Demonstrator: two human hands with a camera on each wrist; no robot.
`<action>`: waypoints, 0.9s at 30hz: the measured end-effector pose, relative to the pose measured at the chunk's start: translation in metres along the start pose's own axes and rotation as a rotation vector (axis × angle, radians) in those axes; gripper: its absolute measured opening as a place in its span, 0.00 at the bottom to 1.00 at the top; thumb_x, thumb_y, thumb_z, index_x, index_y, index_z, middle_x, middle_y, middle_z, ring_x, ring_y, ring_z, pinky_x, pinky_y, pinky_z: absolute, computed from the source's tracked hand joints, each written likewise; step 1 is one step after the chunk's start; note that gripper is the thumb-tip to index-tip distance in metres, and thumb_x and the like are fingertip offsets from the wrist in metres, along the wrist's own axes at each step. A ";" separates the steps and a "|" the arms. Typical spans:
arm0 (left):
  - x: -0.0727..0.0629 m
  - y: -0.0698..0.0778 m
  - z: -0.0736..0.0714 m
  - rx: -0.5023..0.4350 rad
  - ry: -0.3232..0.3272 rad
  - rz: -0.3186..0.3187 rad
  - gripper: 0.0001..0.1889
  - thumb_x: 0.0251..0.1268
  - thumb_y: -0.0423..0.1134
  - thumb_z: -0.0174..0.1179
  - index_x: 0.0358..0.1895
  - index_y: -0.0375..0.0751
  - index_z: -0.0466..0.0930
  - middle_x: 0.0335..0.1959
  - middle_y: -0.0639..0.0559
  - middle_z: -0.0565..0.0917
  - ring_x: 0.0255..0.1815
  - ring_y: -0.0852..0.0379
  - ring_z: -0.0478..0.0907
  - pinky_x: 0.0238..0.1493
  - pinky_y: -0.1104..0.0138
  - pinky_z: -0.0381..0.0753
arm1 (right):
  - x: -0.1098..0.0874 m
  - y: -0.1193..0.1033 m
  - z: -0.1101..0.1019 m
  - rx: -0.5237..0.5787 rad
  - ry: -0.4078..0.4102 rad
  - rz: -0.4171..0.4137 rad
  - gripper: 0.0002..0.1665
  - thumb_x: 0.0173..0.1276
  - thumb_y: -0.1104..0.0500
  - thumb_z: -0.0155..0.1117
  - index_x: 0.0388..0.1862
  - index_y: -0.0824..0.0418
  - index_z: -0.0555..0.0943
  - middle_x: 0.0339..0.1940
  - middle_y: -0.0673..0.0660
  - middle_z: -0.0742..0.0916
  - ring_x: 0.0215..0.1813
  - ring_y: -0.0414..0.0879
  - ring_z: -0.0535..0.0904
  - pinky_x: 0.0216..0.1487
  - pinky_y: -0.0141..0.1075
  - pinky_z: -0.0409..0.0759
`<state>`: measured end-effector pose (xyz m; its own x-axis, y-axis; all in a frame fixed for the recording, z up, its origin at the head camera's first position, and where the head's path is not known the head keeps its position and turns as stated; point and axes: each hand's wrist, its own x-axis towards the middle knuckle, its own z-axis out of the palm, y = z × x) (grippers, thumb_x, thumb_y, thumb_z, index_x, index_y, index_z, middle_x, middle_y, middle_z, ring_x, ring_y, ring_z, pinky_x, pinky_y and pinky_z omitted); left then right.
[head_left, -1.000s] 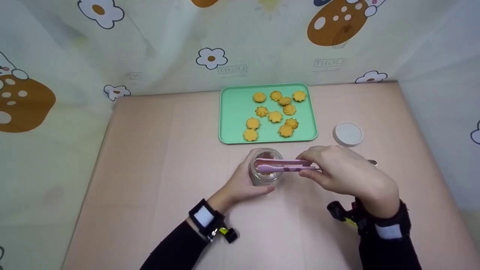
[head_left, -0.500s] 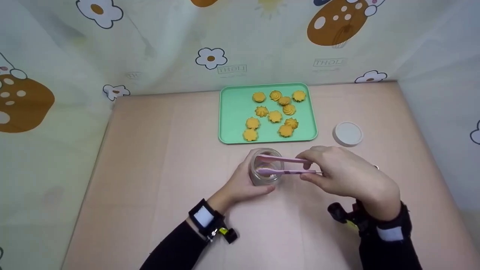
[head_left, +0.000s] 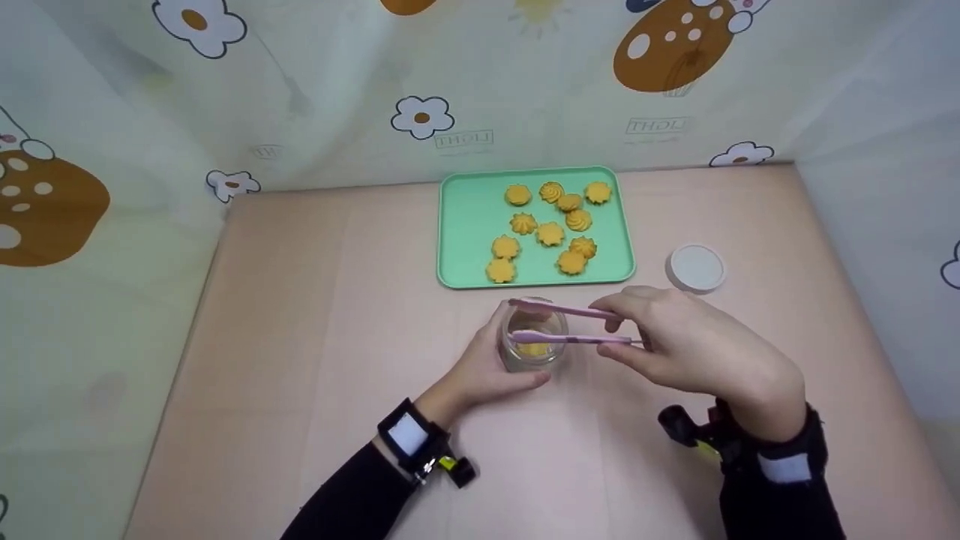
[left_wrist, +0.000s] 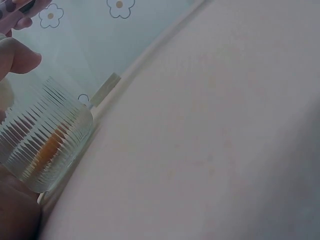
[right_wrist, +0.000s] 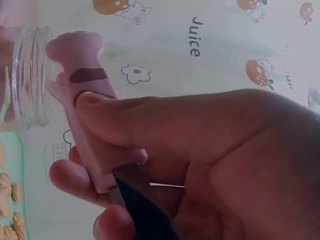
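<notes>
My left hand (head_left: 484, 367) grips a clear glass jar (head_left: 529, 363) around its side, with the mouth facing up. In the left wrist view the jar's wall (left_wrist: 60, 112) is ridged, and an orange-brown cookie (left_wrist: 47, 150) shows through it near the base. Seen from above, a yellow cookie (head_left: 534, 349) lies inside. My right hand (head_left: 694, 341) holds pink tongs (head_left: 577, 339) between thumb and fingers, their arms spread apart over the jar's mouth, nothing between the tips. In the right wrist view the tongs' paw-shaped end (right_wrist: 77, 47) is beside the jar's threaded rim (right_wrist: 42, 75).
Behind the jar, a green tray (head_left: 459, 232) bears several flower-shaped cookies (head_left: 550, 234). A round white lid (head_left: 696, 268) lies right of the tray. A patterned curtain (head_left: 330, 112) hangs along the table's back edge.
The tongs' arms have moved from close together to wide apart, and the upper arm has shifted toward the jar's far rim. A yellow cookie has come into view inside the jar.
</notes>
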<state>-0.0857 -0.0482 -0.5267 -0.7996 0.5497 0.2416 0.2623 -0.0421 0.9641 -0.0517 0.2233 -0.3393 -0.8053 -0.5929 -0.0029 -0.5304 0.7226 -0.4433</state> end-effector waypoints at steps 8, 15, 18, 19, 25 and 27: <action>-0.001 0.000 0.000 0.038 0.011 -0.005 0.50 0.53 0.38 0.83 0.80 0.52 0.66 0.71 0.54 0.81 0.74 0.52 0.75 0.81 0.51 0.68 | 0.000 0.016 -0.007 0.024 0.199 -0.091 0.19 0.79 0.54 0.73 0.64 0.58 0.86 0.40 0.47 0.86 0.31 0.36 0.73 0.28 0.31 0.76; -0.002 0.000 0.000 0.055 0.020 -0.006 0.49 0.53 0.40 0.82 0.79 0.51 0.67 0.70 0.54 0.80 0.74 0.54 0.75 0.81 0.53 0.68 | 0.009 0.061 -0.008 0.005 0.236 0.067 0.23 0.79 0.54 0.72 0.64 0.66 0.85 0.44 0.57 0.89 0.37 0.46 0.79 0.36 0.40 0.80; -0.002 0.001 0.000 0.053 0.018 -0.012 0.49 0.53 0.40 0.83 0.79 0.52 0.67 0.70 0.54 0.81 0.74 0.54 0.76 0.81 0.52 0.68 | 0.012 0.080 -0.006 0.024 0.194 0.172 0.26 0.81 0.51 0.70 0.67 0.69 0.83 0.49 0.62 0.90 0.41 0.52 0.80 0.40 0.46 0.79; -0.002 0.001 0.000 0.051 0.017 -0.012 0.48 0.53 0.40 0.83 0.79 0.52 0.67 0.70 0.54 0.81 0.74 0.53 0.76 0.81 0.52 0.68 | 0.013 0.085 -0.005 0.034 0.178 0.206 0.27 0.81 0.51 0.69 0.67 0.69 0.83 0.50 0.63 0.90 0.42 0.54 0.80 0.42 0.47 0.78; -0.001 0.002 0.000 0.050 0.020 -0.011 0.49 0.52 0.39 0.83 0.78 0.51 0.67 0.70 0.53 0.81 0.74 0.52 0.76 0.81 0.51 0.68 | 0.023 0.109 0.005 0.068 0.071 0.343 0.31 0.81 0.47 0.69 0.68 0.70 0.82 0.47 0.63 0.88 0.43 0.56 0.79 0.43 0.48 0.75; -0.001 0.002 0.000 0.048 0.020 -0.007 0.49 0.52 0.39 0.83 0.78 0.50 0.67 0.70 0.52 0.81 0.74 0.52 0.76 0.81 0.51 0.68 | 0.026 0.115 0.008 0.075 0.043 0.362 0.31 0.81 0.47 0.69 0.68 0.70 0.81 0.46 0.63 0.88 0.43 0.56 0.79 0.43 0.48 0.74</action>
<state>-0.0845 -0.0486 -0.5246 -0.8119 0.5332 0.2377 0.2821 0.0018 0.9594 -0.1310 0.2879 -0.3978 -0.9485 -0.2868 -0.1347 -0.1893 0.8538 -0.4849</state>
